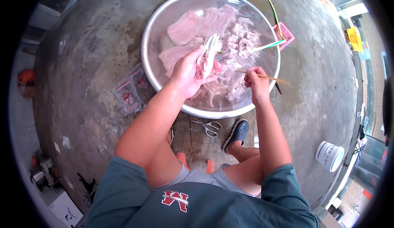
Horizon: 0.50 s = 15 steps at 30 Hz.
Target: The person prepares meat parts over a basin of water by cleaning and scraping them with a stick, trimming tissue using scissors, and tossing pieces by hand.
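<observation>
My left hand [189, 75] is closed round a piece of raw meat [210, 53], whitish along its upper part and pink-red near my palm. It is held over a large round metal basin [148, 65]. In my right hand [256, 80] is a thin wooden chopstick [274, 79], lying roughly level; whether there is one or a pair, I cannot tell. Its left end points toward the held piece. Wide pale-pink slabs of raw meat [186, 27] lie in water at the basin's left, and smaller pieces [236, 84] are heaped at the right.
A green-and-yellow hose [269, 46] reaches over the basin's right rim, beside a pink plastic basket [287, 37]. White-handled scissors [210, 127] lie on the concrete floor near my feet. Clear plastic bags [129, 92] are left of the basin; a white bucket [329, 156] stands at the right.
</observation>
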Available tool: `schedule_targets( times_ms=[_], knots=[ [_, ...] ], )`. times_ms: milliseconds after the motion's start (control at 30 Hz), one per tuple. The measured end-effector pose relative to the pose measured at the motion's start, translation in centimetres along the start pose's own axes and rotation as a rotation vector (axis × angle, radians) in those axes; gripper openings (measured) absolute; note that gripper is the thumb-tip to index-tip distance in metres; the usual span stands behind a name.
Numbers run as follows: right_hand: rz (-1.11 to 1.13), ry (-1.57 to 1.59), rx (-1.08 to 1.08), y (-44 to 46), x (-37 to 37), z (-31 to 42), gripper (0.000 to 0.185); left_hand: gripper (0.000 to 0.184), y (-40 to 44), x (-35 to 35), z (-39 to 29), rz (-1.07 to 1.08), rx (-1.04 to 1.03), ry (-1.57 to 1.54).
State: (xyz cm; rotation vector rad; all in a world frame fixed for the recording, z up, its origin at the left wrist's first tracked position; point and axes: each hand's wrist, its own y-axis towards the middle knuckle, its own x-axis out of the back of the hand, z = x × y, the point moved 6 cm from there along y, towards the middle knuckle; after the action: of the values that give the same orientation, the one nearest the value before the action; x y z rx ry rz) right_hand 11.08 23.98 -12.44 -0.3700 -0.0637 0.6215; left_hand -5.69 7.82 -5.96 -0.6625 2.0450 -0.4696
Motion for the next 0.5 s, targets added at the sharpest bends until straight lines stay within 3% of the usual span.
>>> schedule_targets(
  times_ms=[167,267,367,400,467,500],
  knots=[
    [0.038,-0.199,-0.424,2.2,3.8,-15.1,0.017,0.037,0.5,1.1,0.1,-0.069,0.022,0.051],
    [0.145,-0.328,-0.584,1.2,4.2,-19.2,0.022,0.034,0.1,1.1,0.0,-0.051,0.015,0.136],
    [-0.121,-1.291,0.258,3.2,6.4,-17.5,0.024,0.032,0.2,0.6,0.3,-0.027,0.004,0.137],
    [-0.064,-0.939,-0.049,3.9,6.1,-15.8,0.022,0.032,0.4,0.6,0.2,-0.023,-0.001,0.147],
    [-0.223,-0.986,0.542,2.5,3.5,-7.6,0.026,0.032,0.3,0.1,0.0,-0.041,-0.038,0.19],
    [-0.21,-0.968,0.594,2.6,2.8,-4.6,0.027,0.032,0.2,-0.2,-0.2,-0.063,-0.064,0.231]
  ],
)
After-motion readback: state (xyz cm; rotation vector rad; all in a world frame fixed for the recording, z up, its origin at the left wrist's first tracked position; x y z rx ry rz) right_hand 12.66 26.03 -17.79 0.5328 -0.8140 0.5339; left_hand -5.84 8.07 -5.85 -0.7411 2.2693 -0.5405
